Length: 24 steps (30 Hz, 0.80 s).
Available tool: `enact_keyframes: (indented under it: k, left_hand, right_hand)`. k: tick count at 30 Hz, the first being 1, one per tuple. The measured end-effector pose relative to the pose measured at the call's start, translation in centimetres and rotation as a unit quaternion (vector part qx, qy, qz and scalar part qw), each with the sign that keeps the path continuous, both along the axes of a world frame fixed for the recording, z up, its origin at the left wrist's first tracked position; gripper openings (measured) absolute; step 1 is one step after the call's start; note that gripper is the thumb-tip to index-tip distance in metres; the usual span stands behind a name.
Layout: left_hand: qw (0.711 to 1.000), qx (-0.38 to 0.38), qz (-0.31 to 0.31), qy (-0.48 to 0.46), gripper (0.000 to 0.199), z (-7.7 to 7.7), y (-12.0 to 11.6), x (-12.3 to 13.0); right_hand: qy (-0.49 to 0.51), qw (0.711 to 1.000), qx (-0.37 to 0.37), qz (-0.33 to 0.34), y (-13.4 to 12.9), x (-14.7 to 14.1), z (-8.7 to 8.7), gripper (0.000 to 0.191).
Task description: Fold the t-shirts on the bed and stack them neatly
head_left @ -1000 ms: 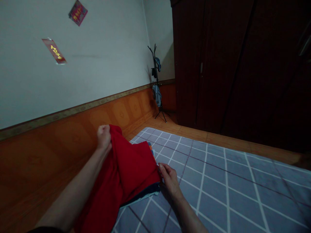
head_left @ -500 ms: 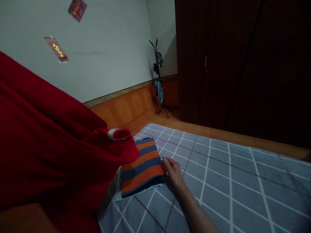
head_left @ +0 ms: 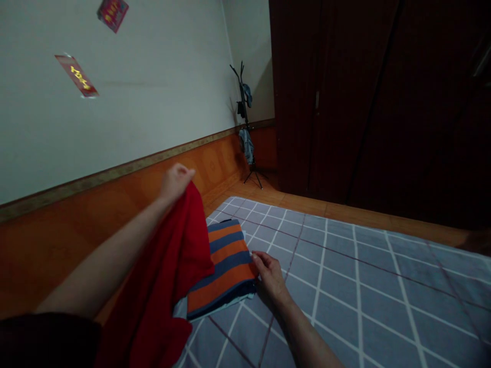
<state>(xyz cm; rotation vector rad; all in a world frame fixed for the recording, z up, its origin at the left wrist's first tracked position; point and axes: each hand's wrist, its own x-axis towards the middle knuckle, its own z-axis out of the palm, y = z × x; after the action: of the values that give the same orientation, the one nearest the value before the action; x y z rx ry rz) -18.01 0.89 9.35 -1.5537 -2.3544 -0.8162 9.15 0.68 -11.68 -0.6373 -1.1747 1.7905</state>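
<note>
My left hand (head_left: 178, 180) is raised over the left edge of the bed, its fingers pinched on the upper edge of a red garment (head_left: 164, 286). The cloth hangs down from it in loose folds, partly covering a folded garment (head_left: 230, 260) with orange and blue stripes. That striped garment lies flat on top of a low stack, with dark and pale blue layers showing underneath. At its right edge rests my right hand (head_left: 268, 271), thumb and fingers closed on the border of the cloth. Exactly which layer the fingertips hold is hard to see.
A bed (head_left: 337, 286) with a grey checked cover fills the lower right. Beyond it stand a dark wooden wardrobe (head_left: 345, 102) and a black coat rack (head_left: 245, 107) with clothes. A white wall (head_left: 161, 46) with an orange lower band runs along the left.
The red garment, spread wide across the left side before, has dropped and gathered over the left of the stack. My left hand has come into view. My right hand stays at the stack's edge.
</note>
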Motion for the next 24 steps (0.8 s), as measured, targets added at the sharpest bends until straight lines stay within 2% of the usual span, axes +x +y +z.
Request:
enact_keyframes:
  k: [5,6,8,10,13,19,24]
  left_hand:
    - [0.983,-0.182,-0.015,-0.016,0.028,-11.2,5.5,2.8]
    - [0.978,-0.205,-0.019,-0.02,0.028,-13.0,6.3,3.0]
    - [0.971,-0.237,-0.024,-0.031,0.028,-15.6,7.8,3.1]
    - [0.966,-0.254,-0.03,-0.045,0.029,-16.9,8.9,2.6]
    - [0.962,-0.259,-0.048,-0.072,0.03,-18.0,9.7,1.5]
    - [0.962,-0.225,-0.082,-0.132,0.03,-19.7,9.0,-0.1]
    - [0.966,-0.184,-0.095,-0.152,0.028,-20.3,8.7,-0.5]
  right_hand:
    - [-0.012,1.0,0.009,0.0,0.3,-0.1,-0.6,0.052]
    - [-0.013,1.0,0.01,0.001,0.3,-0.2,-0.7,0.052]
    - [-0.014,1.0,0.01,0.005,0.3,-0.3,-0.8,0.052]
    - [-0.014,1.0,0.009,0.008,0.3,-0.4,-1.0,0.052]
    - [-0.016,1.0,0.004,0.011,0.3,-0.6,-1.2,0.054]
    - [-0.017,1.0,0.003,0.019,0.5,-0.5,-1.2,0.051]
    - [-0.015,1.0,0.004,0.013,0.4,-0.6,-1.3,0.052]
